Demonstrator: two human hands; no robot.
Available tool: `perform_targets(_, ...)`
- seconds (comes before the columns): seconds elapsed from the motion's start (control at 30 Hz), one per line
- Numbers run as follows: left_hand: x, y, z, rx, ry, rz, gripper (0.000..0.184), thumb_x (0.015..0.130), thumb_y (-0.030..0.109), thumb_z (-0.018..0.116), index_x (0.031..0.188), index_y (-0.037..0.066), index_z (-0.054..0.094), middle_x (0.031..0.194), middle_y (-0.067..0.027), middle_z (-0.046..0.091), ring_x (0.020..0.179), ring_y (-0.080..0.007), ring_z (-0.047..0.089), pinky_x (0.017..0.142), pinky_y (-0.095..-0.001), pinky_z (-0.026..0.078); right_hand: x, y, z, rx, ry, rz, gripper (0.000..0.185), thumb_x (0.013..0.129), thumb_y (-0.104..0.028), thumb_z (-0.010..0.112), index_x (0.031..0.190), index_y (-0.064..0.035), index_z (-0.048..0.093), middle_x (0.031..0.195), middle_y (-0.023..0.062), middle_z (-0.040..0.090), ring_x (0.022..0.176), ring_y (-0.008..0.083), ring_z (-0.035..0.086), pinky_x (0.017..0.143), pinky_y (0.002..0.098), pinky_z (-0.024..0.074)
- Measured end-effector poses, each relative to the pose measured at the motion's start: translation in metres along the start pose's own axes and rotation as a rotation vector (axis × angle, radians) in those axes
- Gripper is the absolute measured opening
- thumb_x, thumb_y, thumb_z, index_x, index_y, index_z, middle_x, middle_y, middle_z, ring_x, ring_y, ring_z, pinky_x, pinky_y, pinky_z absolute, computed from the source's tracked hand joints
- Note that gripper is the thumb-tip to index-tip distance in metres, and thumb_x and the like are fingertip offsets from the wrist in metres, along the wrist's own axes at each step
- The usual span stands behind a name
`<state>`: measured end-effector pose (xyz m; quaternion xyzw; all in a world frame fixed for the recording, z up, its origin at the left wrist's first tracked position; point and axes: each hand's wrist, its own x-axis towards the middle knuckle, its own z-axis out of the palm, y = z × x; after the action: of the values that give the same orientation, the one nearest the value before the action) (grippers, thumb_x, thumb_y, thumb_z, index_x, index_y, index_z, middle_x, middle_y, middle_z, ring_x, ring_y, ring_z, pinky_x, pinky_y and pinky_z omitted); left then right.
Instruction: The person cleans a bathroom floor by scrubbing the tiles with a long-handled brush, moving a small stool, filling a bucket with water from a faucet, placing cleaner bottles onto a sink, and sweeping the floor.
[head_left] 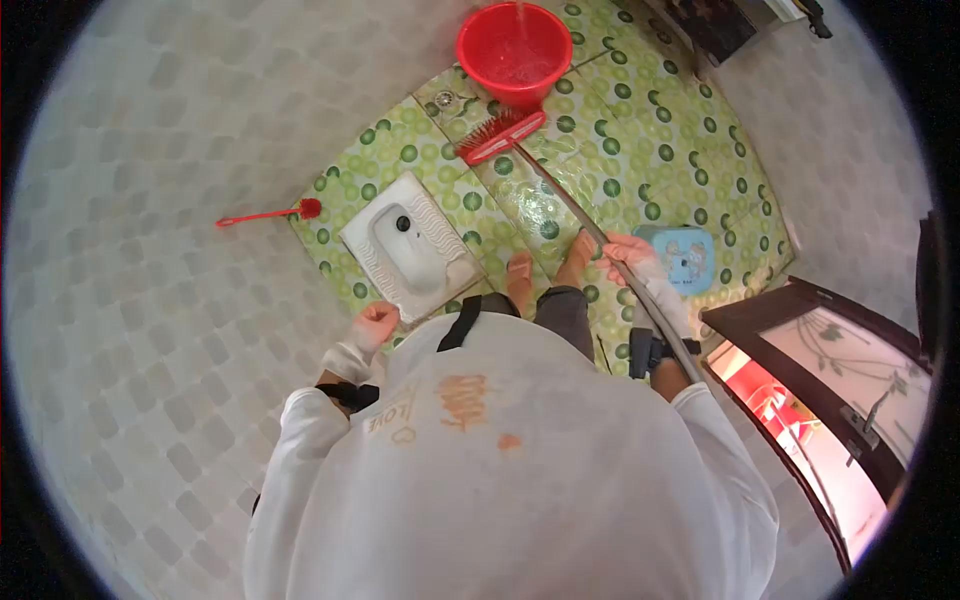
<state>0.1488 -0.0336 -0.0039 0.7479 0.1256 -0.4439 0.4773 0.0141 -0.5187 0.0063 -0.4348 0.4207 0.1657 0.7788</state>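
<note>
Red plastic at the far end of the reach, head view: a broom head (507,136) lies on green-patterned floor tiles (612,160), bristles pointing away from the person. One end of it is close against the base of a red basin (514,50); whether they touch, cannot tell. Water runs into the basin from above. The tiles near the broom shine as if wet.

Step in hand, by my reading: floor work with the broom, head set down and handle under control. A further stroke calls for a firm hold on the pole and a pull or turn that clears the basin, since a knock could slop water.

Right hand (632,258): fingers bent around the long handle (575,208), thumb side toward the broom head; grip looks closed, not strained. The pole slants back past the wrist and runs along the forearm. A blue stool (690,262) stands just beyond this hand.

Left hand (376,322): beside the near corner of the squat toilet (462,275), fingers loosely curled, nothing seen in them. How far the fingers close, cannot tell; contact with the rim, also unclear.

Farther off: red toilet brush (265,215) by the wall on the left, drain (446,99) near the basin.
</note>
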Motion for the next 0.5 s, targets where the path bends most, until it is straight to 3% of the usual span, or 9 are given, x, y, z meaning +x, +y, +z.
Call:
perform_targets(0.07, -0.005, 0.021, 0.001, -0.085, 0.109, 0.073, 0.024, 0.091, 0.015, 0.051, 0.068, 0.009, 0.051, 0.057, 0.0042, 0.046, 0.047, -0.0042, 0.040, 0.042, -0.0218, 0.028, -0.030, 0.005, -0.010, -0.010, -0.067, -0.052, 0.037, 0.083, -0.008, 0.057, 0.116, 0.0049, 0.051, 0.075, 0.0148, 0.064, 0.045, 0.0140, 0.054, 0.036, 0.0238, 0.0416)
perform_targets(0.13, -0.005, 0.026, 0.001, -0.204, -0.138, 0.146, 0.007, 0.086, 0.010, 0.059, 0.080, 0.007, 0.060, 0.061, 0.0042, 0.053, 0.048, -0.0046, 0.042, 0.043, -0.0225, 0.031, -0.055, 0.021, -0.024, -0.079, 0.120, -0.006, 0.038, 0.082, -0.009, 0.058, 0.117, 0.0043, 0.051, 0.074, 0.0160, 0.063, 0.042, 0.0159, 0.053, 0.036, 0.0251, 0.0409)
perform_targets(0.23, 0.001, -0.032, -0.003, -0.241, -0.172, 0.104, 0.007, 0.086, 0.011, 0.059, 0.080, 0.007, 0.062, 0.065, 0.0030, 0.057, 0.051, -0.0055, 0.046, 0.045, -0.0221, 0.036, -0.070, 0.038, -0.037, -0.122, 0.236, 0.142, 0.039, 0.081, -0.009, 0.058, 0.116, 0.0050, 0.051, 0.073, 0.0167, 0.063, 0.041, 0.0179, 0.054, 0.035, 0.0262, 0.0405)
perform_targets(0.27, 0.000, -0.057, -0.002, -0.245, -0.164, 0.107, 0.007, 0.086, 0.011, 0.059, 0.080, 0.007, 0.062, 0.065, 0.0030, 0.057, 0.051, -0.0055, 0.046, 0.045, -0.0221, 0.036, -0.059, 0.042, -0.039, -0.127, 0.229, 0.139, 0.039, 0.081, -0.009, 0.058, 0.116, 0.0050, 0.051, 0.073, 0.0167, 0.063, 0.041, 0.0179, 0.054, 0.035, 0.0262, 0.0405)
perform_targets(0.33, -0.005, -0.095, 0.000, 0.017, 0.063, 0.173, 0.008, 0.085, 0.014, 0.060, 0.082, 0.007, 0.062, 0.068, 0.0015, 0.061, 0.054, -0.0069, 0.051, 0.047, -0.0222, 0.039, -0.024, 0.057, -0.042, -0.071, 0.192, 0.172, 0.033, 0.083, -0.010, 0.058, 0.112, 0.0048, 0.053, 0.073, 0.0156, 0.064, 0.043, 0.0185, 0.055, 0.035, 0.0260, 0.0405)
perform_targets(0.37, -0.010, -0.096, -0.002, 0.017, 0.073, 0.175, 0.008, 0.085, 0.014, 0.060, 0.082, 0.007, 0.062, 0.068, 0.0015, 0.061, 0.054, -0.0069, 0.051, 0.047, -0.0222, 0.039, -0.002, 0.057, -0.049, -0.074, 0.182, 0.170, 0.033, 0.083, -0.010, 0.058, 0.112, 0.0048, 0.053, 0.073, 0.0156, 0.064, 0.043, 0.0185, 0.055, 0.035, 0.0260, 0.0405)
perform_targets(0.43, -0.024, -0.094, -0.004, 0.020, 0.028, 0.129, 0.009, 0.084, 0.016, 0.060, 0.081, 0.007, 0.063, 0.070, 0.0009, 0.063, 0.055, -0.0082, 0.053, 0.047, -0.0226, 0.041, 0.046, 0.035, -0.053, -0.275, -0.140, 0.067, 0.031, 0.085, -0.013, 0.057, 0.112, 0.0025, 0.054, 0.075, 0.0154, 0.065, 0.045, 0.0165, 0.056, 0.037, 0.0240, 0.0424)
perform_targets(0.5, -0.029, -0.076, -0.004, 0.079, 0.002, -0.017, 0.010, 0.085, 0.014, 0.059, 0.078, 0.007, 0.062, 0.067, 0.0013, 0.060, 0.052, -0.0074, 0.050, 0.046, -0.0227, 0.039, 0.074, 0.014, -0.034, -0.253, -0.030, -0.067, 0.031, 0.087, -0.016, 0.057, 0.112, 0.0012, 0.053, 0.078, 0.0155, 0.066, 0.044, 0.0139, 0.055, 0.038, 0.0226, 0.0432)
